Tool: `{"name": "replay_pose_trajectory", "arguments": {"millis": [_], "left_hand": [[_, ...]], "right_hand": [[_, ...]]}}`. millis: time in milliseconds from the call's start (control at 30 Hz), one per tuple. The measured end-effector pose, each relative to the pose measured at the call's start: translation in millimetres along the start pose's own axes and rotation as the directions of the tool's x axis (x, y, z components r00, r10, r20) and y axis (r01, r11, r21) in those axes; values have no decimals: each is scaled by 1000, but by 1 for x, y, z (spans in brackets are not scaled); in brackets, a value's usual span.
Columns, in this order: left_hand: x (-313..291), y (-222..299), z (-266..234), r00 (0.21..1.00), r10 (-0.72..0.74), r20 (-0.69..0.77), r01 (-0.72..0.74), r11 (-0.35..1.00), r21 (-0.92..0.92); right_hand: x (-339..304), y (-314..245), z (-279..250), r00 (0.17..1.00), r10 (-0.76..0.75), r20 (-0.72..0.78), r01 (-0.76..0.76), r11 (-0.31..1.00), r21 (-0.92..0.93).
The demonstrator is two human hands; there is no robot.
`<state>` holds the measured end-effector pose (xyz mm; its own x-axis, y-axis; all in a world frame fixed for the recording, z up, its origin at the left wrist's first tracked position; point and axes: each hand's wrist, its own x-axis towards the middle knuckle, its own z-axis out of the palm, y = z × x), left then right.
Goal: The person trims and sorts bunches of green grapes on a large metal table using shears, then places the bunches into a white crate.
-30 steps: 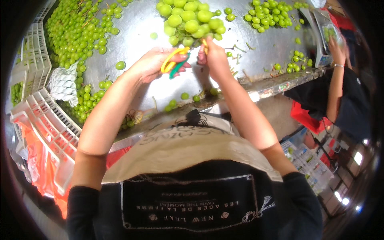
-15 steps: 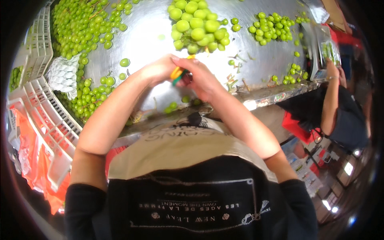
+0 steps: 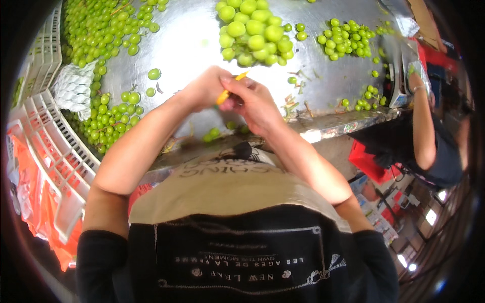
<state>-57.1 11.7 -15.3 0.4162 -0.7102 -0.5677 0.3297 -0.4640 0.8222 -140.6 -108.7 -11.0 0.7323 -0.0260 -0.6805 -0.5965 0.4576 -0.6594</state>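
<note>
Over the metal table, my left hand (image 3: 208,86) and my right hand (image 3: 258,103) meet, fingers curled in against each other. A small yellow tool (image 3: 224,96) shows between them, its tip rising past my right thumb; its kind is hard to make out, and my right hand grips it. My left fingers are closed, but what they hold, if anything, is hidden. Just beyond the hands lies a large bunch of green grapes (image 3: 255,35). A smaller grape bunch (image 3: 346,39) rests further right, with loose grapes around it.
Many loose grapes (image 3: 101,30) cover the table's left side, beside white foam netting (image 3: 73,91) and white plastic crates (image 3: 60,146). Stem scraps (image 3: 290,106) lie near the table's front edge (image 3: 333,126). At the right, another person's arm (image 3: 422,121) reaches toward a box (image 3: 399,76).
My hands have turned slightly, and the yellow tool has changed angle; the green part beneath it no longer shows. The view has shifted a little. The other person's arm has moved.
</note>
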Motion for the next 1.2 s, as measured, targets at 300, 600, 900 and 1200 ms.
{"name": "replay_pose_trajectory", "arguments": {"millis": [300, 600, 900, 1200], "left_hand": [[-41, -26, -14, 995, 14, 101, -76, 765, 640], [2, -34, -46, 829, 119, -547, -335, 888, -315], [-7, -51, -5, 875, -10, -485, -179, 923, -341], [-57, -56, 1, 930, 99, -354, -184, 959, -215]], "right_hand": [[-31, -65, -47, 985, 110, 132, 23, 678, -735], [72, -127, -13, 911, -409, -57, 89, 329, -940], [84, -117, -25, 881, -268, 390, 428, 102, -898], [64, -114, -23, 774, -166, 611, 606, -83, -791]]}}
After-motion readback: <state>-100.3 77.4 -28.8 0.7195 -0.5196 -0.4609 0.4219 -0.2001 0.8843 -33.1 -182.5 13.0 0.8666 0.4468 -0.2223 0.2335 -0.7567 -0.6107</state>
